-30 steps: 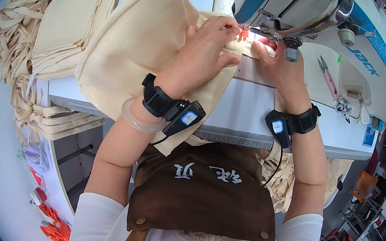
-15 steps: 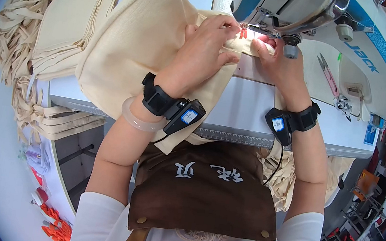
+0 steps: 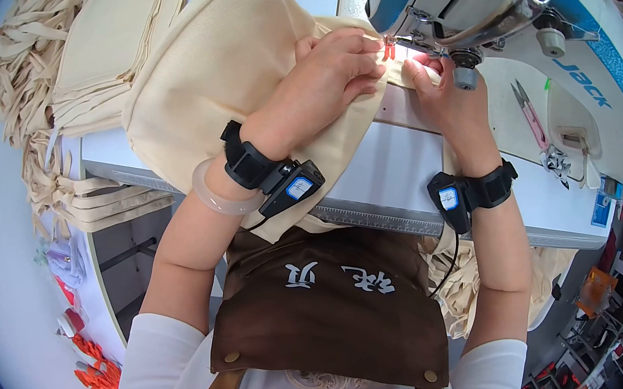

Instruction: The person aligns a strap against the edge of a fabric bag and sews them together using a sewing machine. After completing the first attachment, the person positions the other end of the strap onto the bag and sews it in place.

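A cream canvas bag (image 3: 211,65) is spread over the left of the sewing table, its edge under the needle area of a blue and white sewing machine (image 3: 503,24). My left hand (image 3: 335,65) rests on the bag just left of the red presser foot (image 3: 389,49), fingers curled and pressed together on the cloth. On the other side, my right hand (image 3: 448,95) pinches a cream fabric strap (image 3: 398,73) between thumb and fingers close to the foot. Part of the strap hangs below my right wrist. The machine head hides some of my right fingertips.
Flat cream fabric pieces (image 3: 118,31) are stacked at the left, beside a heap of straps (image 3: 40,29). Pink-handled thread snips (image 3: 531,116) lie right of the needle on the machine bed. A ruler strip (image 3: 371,219) runs along the table's front edge.
My left fingers have drawn closer together on the cloth, the thumb tucking in toward them. My right hand keeps its pinch near the foot. The view has shifted slightly.
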